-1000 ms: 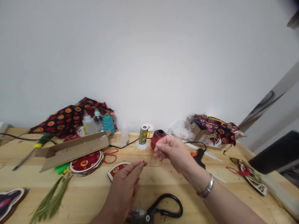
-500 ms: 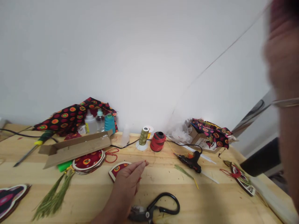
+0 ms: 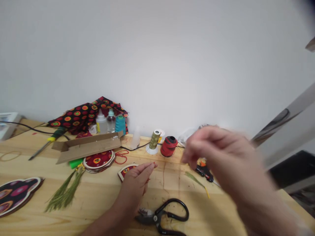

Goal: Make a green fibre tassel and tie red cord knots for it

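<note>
My left hand (image 3: 135, 180) is closed in a pinch just above the table. A tiny red tip of thread (image 3: 154, 163) pokes out between thumb and forefinger. Behind that hand lies a wood-edged, patterned fabric piece (image 3: 126, 170), partly covered by it. My right hand (image 3: 216, 157), smeared by motion, is raised at the right with its fingers curled together. A faint strand of thread (image 3: 179, 177) hangs by its fingertips. Another thin thread (image 3: 164, 173) runs down between the hands. Black-handled scissors (image 3: 155, 217) lie in front of them.
A red thread spool (image 3: 168, 146) and an olive spool (image 3: 155, 140) stand near the wall. Further left are a cardboard tray (image 3: 88, 147), bottles (image 3: 111, 122), a screwdriver (image 3: 40, 149) and a green tassel (image 3: 65, 190). A glue gun (image 3: 205, 173) is partly behind my right hand.
My right hand has come down from the upper right to above the table. The long thread stretched across the wall is no longer seen there. My left hand keeps its pinch.
</note>
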A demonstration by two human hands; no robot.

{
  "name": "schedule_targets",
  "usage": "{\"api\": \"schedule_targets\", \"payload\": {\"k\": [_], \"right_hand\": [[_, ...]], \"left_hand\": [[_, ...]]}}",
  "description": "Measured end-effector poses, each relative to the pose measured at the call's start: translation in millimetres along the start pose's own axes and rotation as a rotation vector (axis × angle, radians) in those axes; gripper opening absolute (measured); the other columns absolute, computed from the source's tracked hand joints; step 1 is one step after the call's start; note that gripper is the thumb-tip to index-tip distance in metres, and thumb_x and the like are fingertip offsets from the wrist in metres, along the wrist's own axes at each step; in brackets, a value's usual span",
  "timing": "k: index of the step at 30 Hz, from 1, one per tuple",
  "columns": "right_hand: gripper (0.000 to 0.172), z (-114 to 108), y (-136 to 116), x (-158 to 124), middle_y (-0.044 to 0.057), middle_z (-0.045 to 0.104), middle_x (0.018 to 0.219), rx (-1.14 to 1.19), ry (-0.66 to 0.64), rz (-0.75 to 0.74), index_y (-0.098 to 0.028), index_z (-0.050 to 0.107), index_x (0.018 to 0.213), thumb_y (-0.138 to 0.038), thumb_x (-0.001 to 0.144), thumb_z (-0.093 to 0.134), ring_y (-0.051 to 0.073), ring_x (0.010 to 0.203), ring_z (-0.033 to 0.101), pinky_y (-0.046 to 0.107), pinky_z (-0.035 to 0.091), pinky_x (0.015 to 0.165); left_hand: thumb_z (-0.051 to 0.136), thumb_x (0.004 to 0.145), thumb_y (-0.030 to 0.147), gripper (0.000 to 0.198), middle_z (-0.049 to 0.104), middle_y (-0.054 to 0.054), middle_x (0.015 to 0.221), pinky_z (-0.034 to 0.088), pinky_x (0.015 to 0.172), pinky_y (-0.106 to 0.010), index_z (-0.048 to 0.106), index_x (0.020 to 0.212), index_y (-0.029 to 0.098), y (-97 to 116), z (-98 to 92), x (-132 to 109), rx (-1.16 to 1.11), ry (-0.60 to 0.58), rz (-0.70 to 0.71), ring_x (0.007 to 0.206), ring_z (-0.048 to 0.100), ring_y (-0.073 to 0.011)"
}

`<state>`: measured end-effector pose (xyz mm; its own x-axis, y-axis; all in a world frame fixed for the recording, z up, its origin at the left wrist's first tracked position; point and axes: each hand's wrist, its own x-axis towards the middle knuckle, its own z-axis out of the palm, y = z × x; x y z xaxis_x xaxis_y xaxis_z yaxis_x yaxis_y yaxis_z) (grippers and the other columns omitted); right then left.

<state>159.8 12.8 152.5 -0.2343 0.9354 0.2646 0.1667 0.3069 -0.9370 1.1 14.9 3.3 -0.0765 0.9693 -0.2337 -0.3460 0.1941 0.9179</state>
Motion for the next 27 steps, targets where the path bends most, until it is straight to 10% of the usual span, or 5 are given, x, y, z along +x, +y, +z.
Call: {"api": "schedule_targets", "payload": {"k": [9,27], "right_hand": [[0.018,50.4,126.2,-5.0,-0.007,0.043,0.047,0.347,0.136,0.422,-0.014,0.063,0.062,-0.030,0.061,0.069,0.005,0.046,0.028,0.021,0.022,0.046],[0.006,54.1,129.5,-7.1,0.003,0.054,0.092,0.322,0.217,0.262,-0.020,0.070,0.057,-0.024,0.061,0.071,0.020,0.100,0.047,0.028,0.038,0.083]], "left_hand": [[0.065,0.070,0.043,0.036,0.027,0.012,0.043,0.010,0.037,-0.018,0.068,0.089,0.013,-3.8,2.6,-0.7,0.025,0.004,-0.010,0.038,0.017,-0.0036],[0.065,0.072,0.039,0.038,0.033,0.012,0.032,0.025,0.030,-0.017,0.069,0.100,0.014,-5.6,4.4,-5.4,-0.009,-0.058,-0.003,0.029,0.022,-0.0050]]}}
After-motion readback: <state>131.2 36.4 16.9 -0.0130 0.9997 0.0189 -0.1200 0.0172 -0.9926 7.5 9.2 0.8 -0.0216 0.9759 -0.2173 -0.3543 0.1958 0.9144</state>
